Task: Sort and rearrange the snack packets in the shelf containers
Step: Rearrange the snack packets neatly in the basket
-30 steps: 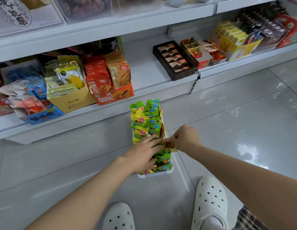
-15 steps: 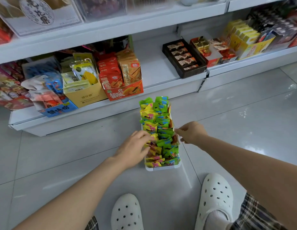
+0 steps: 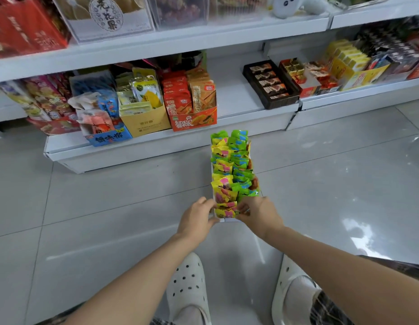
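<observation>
A long white container (image 3: 221, 220) stands on the grey floor, packed with rows of small yellow, green and pink snack packets (image 3: 230, 167). My left hand (image 3: 197, 218) grips the container's near left corner, fingers curled on its rim. My right hand (image 3: 257, 213) holds the near right corner, fingertips among the nearest packets. Both hands sit at the near end, apart by the container's width.
The white bottom shelf (image 3: 142, 146) lies just beyond the container, holding an orange snack box (image 3: 192, 109), a yellow box (image 3: 145, 120) and a blue box (image 3: 107, 137). A dark chocolate tray (image 3: 269, 84) sits farther right. My white clogs (image 3: 189, 289) stand below my hands.
Both hands have moved back from the middle of the packets to the container's near corners. The camera has shifted, so the container now appears farther from me.
</observation>
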Demonstrator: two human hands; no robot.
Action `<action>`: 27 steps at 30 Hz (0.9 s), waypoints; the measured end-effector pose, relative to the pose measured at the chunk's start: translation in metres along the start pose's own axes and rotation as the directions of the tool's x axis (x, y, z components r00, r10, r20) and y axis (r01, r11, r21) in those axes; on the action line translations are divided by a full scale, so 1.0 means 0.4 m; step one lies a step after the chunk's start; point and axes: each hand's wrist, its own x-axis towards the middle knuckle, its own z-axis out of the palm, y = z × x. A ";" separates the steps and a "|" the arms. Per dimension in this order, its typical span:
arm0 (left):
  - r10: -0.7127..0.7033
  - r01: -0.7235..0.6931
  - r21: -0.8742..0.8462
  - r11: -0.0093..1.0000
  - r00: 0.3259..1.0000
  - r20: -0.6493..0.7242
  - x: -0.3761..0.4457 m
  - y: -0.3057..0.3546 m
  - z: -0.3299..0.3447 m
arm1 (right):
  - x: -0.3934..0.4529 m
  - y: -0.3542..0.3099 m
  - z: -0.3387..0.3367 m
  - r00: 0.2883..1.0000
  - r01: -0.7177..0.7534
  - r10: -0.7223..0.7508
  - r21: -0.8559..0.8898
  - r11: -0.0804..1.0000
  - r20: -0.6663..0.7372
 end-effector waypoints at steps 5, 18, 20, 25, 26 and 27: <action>-0.025 0.025 0.003 1.000 0.999 -0.025 0.015 -0.001 0.016 | 0.008 0.007 0.020 0.999 0.034 -0.033 0.038 0.999 -0.037; 0.065 -0.099 -0.304 0.947 0.991 -0.120 0.001 0.157 -0.220 | -0.013 -0.081 -0.155 0.995 0.008 -0.054 0.474 0.881 0.083; -0.022 -0.045 -0.481 0.876 0.991 -0.132 -0.015 0.196 -0.290 | -0.036 -0.133 -0.225 0.992 0.012 -0.082 0.595 0.804 0.091; -0.147 -0.022 -0.837 0.547 0.982 -0.122 -0.107 0.294 -0.420 | -0.126 -0.273 -0.388 0.994 0.098 -0.097 0.733 0.673 -0.044; -0.149 -0.018 -0.883 0.468 0.984 -0.099 -0.129 0.312 -0.434 | -0.137 -0.291 -0.407 0.995 0.103 -0.064 0.769 0.631 -0.081; -0.139 0.007 -0.916 0.400 0.989 -0.054 -0.149 0.322 -0.441 | -0.146 -0.305 -0.422 0.995 0.094 -0.027 0.804 0.587 -0.097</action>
